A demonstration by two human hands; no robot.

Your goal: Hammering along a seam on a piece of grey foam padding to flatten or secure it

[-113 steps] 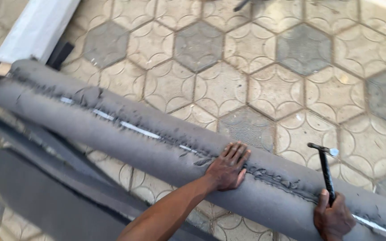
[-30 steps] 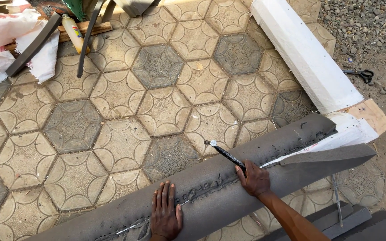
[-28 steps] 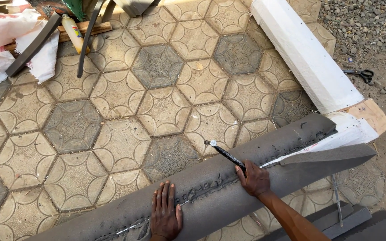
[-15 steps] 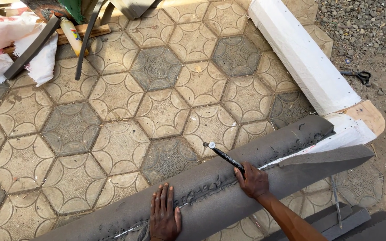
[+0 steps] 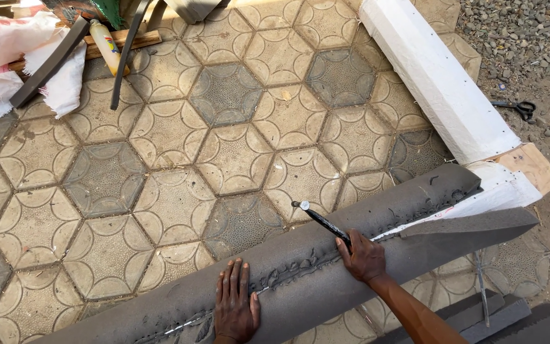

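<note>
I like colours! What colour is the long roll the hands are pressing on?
Dark grey: the long roll shows best in the head view.

Hexagonal patterned pavers cover the ground in daylight; gravel lies at the upper right, white cloth upper left.

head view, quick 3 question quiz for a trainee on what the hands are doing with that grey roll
1. True or false: the left hand lies flat, fingers spread, on the grey foam-covered roll.
2. What does the right hand hold? A) scissors B) a small dark hammer C) a paint brush
3. What runs along the top of the roll, between the two hands?

Key
1. True
2. B
3. A rough seam where the grey covering's edges meet.
</note>
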